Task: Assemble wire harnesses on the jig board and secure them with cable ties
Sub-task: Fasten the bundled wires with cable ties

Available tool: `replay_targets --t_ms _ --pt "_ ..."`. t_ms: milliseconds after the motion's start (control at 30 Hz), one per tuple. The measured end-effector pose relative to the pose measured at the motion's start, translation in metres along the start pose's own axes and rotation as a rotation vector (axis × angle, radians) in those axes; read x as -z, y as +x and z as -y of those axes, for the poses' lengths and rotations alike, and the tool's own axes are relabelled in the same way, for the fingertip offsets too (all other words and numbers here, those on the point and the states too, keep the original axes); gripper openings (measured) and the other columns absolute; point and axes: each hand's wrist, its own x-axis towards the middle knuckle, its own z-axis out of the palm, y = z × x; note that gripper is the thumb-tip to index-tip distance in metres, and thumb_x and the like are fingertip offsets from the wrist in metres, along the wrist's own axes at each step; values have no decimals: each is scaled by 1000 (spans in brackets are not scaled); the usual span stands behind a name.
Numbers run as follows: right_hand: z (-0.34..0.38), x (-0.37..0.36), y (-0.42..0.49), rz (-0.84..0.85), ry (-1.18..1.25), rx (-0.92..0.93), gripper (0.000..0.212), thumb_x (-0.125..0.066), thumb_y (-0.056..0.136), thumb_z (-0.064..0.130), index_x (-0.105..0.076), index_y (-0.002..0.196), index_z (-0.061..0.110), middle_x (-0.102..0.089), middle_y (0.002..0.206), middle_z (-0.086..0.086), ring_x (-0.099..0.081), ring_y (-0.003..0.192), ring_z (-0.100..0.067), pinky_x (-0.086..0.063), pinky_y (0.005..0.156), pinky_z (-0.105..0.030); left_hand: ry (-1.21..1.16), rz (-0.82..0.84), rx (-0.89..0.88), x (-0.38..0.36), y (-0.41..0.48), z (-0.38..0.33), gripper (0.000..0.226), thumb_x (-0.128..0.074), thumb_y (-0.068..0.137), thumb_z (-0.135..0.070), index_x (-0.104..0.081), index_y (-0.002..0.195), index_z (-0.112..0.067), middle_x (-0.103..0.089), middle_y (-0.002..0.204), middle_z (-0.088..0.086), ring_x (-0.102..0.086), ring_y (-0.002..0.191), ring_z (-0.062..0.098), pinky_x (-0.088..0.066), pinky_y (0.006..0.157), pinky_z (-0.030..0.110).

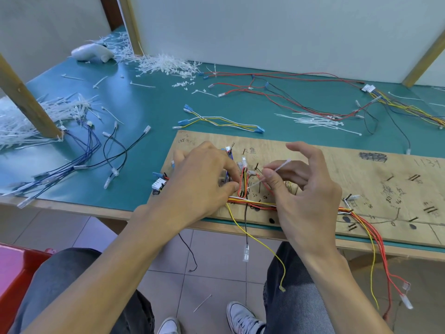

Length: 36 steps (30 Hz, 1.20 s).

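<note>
With the right hand I pinch a white cable tie between thumb and forefinger, just above the red and yellow wires. The left hand pinches these wires on the jig board, at the near edge of the green table.

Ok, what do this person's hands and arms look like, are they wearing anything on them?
Nothing worn. The left hand and right hand are bare: no gloves, rings or watch visible. The left forearm and right forearm are bare too, with no sleeve in view. Fingernails look short and unpainted.
</note>
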Motion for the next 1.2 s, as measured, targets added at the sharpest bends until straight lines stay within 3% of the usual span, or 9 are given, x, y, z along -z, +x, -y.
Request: replay_targets --t_ms 167,333,567,667,800,967,1200 --pt "3 -2 0 36 3 -35 50 -90 84 23 -63 125 26 -78 89 18 -77 79 -1 -56 75 -12 57 -4 18 2 2 -2 5 -80 83 -47 -75 85 -47 -53 106 -16 -50 104 4 -9 75 31" --pt "3 -1 -2 10 8 -41 44 -91 83 23 -65 118 26 -78 83 13 -77 76 -5 -56 73 -13 77 17 15 4 1 -2 7 -81 82 -48 -75 84 -49 -51 105 -17 -48 104 3 -8 75 31" --pt "2 -2 -4 -108 -85 69 39 -83 93 19 -60 124 24 -72 87 14 -75 75 -4 -57 72 -18 65 23 31 4 0 -5 5 -82 83 -48 -76 84 -46 -50 101 -19 -44 99 3 -8 72 31" --pt "1 -4 -5 -111 -150 105 38 -83 94 21 -61 124 24 -70 86 13 -73 74 -5 -59 71 -28 61 34 33 5 1 -5 7 -81 82 -47 -75 80 -46 -59 108 -17 -49 112 3 -12 77 32" --pt "1 -3 -4 -25 -110 96 36 -84 92 24 -65 123 23 -71 84 10 -74 74 -10 -60 71 -36 53 38 39 5 2 -4 7 -82 82 -50 -75 80 -47 -64 109 -17 -50 115 5 -23 88 37" --pt "4 -2 -2 52 -5 24 34 -87 89 23 -68 117 24 -72 80 9 -76 72 -11 -61 71 -25 66 50 48 7 2 -6 7 -80 83 -52 -75 82 -48 -65 113 -17 -50 117 6 -19 85 35" --pt "1 -1 -2 30 -48 21 27 -91 84 29 -73 103 26 -73 78 13 -74 74 -8 -59 72 -22 29 107 57 16 0 -8 6 -80 82 -52 -75 82 -51 -65 117 -16 -49 121 8 -32 100 44"
